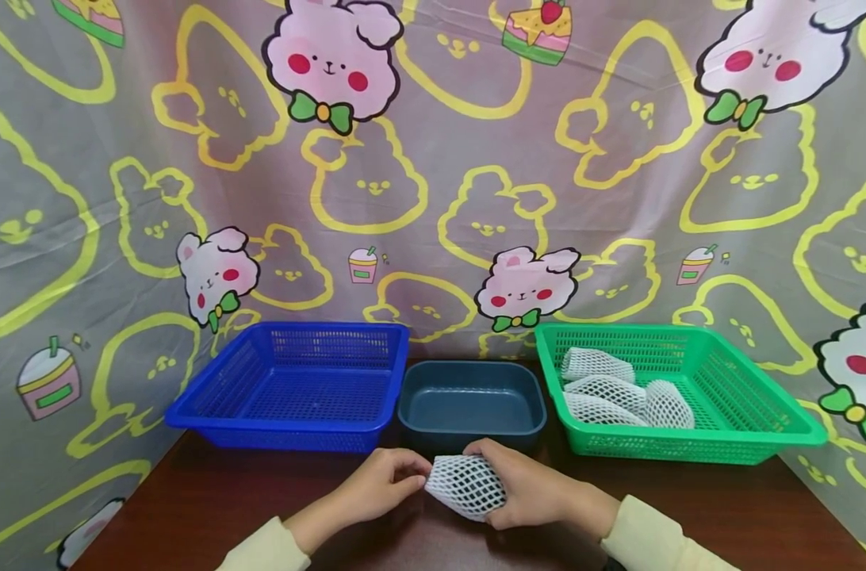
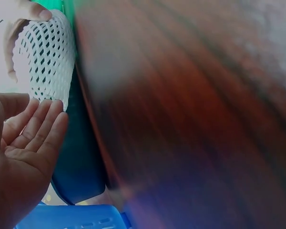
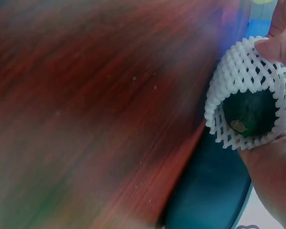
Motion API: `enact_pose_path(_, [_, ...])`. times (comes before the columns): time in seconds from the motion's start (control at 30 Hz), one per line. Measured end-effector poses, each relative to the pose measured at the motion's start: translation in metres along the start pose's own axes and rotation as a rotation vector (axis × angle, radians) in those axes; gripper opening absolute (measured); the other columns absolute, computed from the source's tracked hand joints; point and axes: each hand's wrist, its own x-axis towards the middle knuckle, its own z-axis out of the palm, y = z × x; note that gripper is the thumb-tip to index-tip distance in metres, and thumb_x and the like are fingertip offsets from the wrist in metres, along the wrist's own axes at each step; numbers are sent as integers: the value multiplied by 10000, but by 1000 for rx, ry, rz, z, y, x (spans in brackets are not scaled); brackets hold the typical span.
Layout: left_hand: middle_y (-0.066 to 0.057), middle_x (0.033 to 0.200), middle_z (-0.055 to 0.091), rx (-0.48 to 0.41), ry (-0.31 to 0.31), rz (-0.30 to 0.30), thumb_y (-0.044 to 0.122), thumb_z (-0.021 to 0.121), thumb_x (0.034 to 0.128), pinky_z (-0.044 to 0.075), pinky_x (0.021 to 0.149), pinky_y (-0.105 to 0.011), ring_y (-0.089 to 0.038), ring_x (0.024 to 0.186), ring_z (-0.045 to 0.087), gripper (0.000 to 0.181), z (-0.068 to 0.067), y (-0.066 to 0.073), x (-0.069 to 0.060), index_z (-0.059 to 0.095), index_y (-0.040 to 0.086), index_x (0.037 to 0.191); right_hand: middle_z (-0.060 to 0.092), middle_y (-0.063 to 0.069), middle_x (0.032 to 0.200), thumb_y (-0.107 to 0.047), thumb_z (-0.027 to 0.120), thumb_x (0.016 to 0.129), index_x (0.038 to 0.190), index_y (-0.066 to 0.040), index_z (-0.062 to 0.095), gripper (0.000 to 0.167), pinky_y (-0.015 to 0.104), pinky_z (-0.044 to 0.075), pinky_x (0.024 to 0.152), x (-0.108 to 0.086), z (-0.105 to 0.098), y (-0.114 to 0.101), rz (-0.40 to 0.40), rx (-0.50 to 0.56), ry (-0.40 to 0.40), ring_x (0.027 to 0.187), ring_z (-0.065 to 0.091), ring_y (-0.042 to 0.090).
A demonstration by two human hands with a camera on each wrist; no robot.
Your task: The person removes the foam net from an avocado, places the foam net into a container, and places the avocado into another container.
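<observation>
A white foam net (image 1: 467, 485) is held above the table's front by my right hand (image 1: 536, 488), whose fingers and thumb curl round its right part. In the right wrist view, a dark green rounded item (image 3: 250, 112) with a small brown spot shows through the open end of the net (image 3: 229, 78). My left hand (image 1: 376, 485) is at the narrower left end of the net; in the left wrist view its fingers (image 2: 45, 124) are nearly straight, with their tips touching the net's edge (image 2: 47, 71).
A blue basket (image 1: 290, 428) stands at the back left, a dark blue-grey tray (image 1: 472, 432) in the middle, and a green basket (image 1: 690, 446) at the back right with several white netted things (image 1: 597, 365) in it. A patterned cloth (image 1: 433, 198) hangs behind them.
</observation>
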Motion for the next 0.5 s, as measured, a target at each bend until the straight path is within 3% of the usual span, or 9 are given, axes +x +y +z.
enact_pose_path(0.37, [43, 972, 696, 57, 21, -10, 45, 635, 919, 514, 803, -291, -67, 903, 613, 130, 0, -5, 0, 729, 113, 977, 515, -47, 1188, -172, 818, 697, 1330, -120, 408, 756, 274, 450, 910, 5, 4, 6, 61, 68, -23, 1031, 531, 95])
enact_pose_path(0.5, [46, 953, 693, 34, 20, -32, 24, 627, 921, 512, 781, -276, -58, 872, 604, 132, 0, -4, 1, 727, 94, 973, 523, -46, 1191, -195, 811, 712, 1336, -140, 413, 742, 274, 451, 905, 7, 4, 7, 69, 100, -38, 1027, 537, 100])
